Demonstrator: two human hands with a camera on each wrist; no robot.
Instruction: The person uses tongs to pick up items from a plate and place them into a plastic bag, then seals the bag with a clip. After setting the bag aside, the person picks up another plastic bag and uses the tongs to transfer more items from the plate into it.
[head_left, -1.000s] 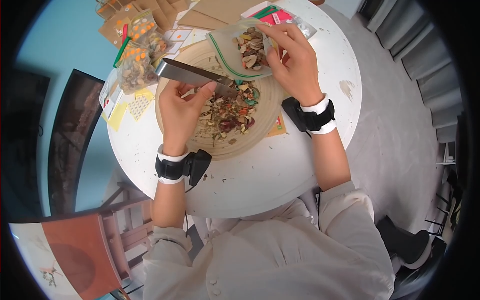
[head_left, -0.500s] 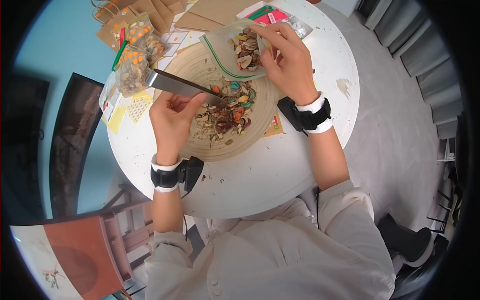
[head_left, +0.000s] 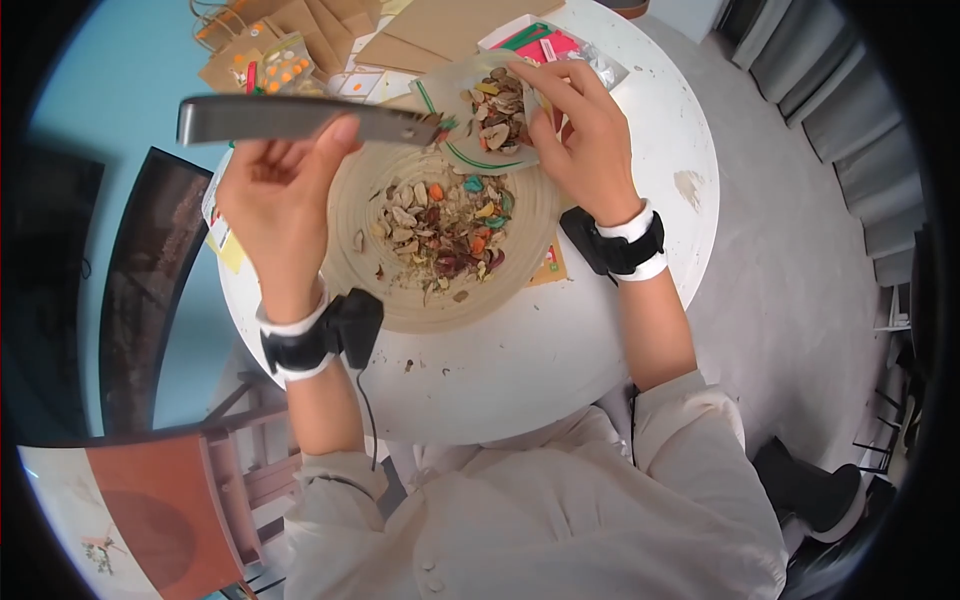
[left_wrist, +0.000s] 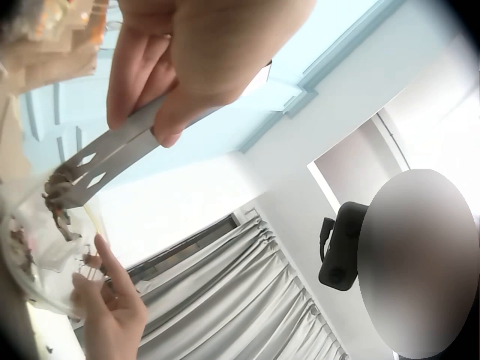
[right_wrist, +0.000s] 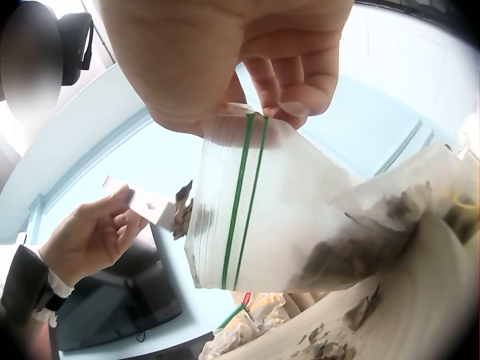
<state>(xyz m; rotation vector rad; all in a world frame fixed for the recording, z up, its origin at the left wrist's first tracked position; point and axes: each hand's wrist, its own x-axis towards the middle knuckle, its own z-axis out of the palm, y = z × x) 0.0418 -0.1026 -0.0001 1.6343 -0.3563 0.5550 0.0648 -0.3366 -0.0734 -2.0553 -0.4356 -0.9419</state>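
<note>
My left hand [head_left: 285,200] pinches metal tongs [head_left: 270,120] between thumb and fingers. The tips of the tongs [left_wrist: 97,169] hold dried bits [left_wrist: 60,202] at the mouth of a clear zip bag. My right hand [head_left: 590,145] grips the edge of that bag [right_wrist: 292,217], which has a green seal strip and dried pieces [head_left: 500,115] inside. Beneath both hands lies a round wooden tray [head_left: 355,290] with a mixed heap of dried petals and slices [head_left: 450,235].
Brown paper bags [head_left: 310,30] and a filled bag with orange dots [head_left: 285,68] are at the table's back left. A box with pink and green items [head_left: 545,42] stands at the back. Crumbs dot the white table [head_left: 500,370] near its front edge.
The tongs have risen from the heap in my left hand, picking up some dried bits, and now reach the bag's mouth. My right hand has stayed nearly in place with the bag.
</note>
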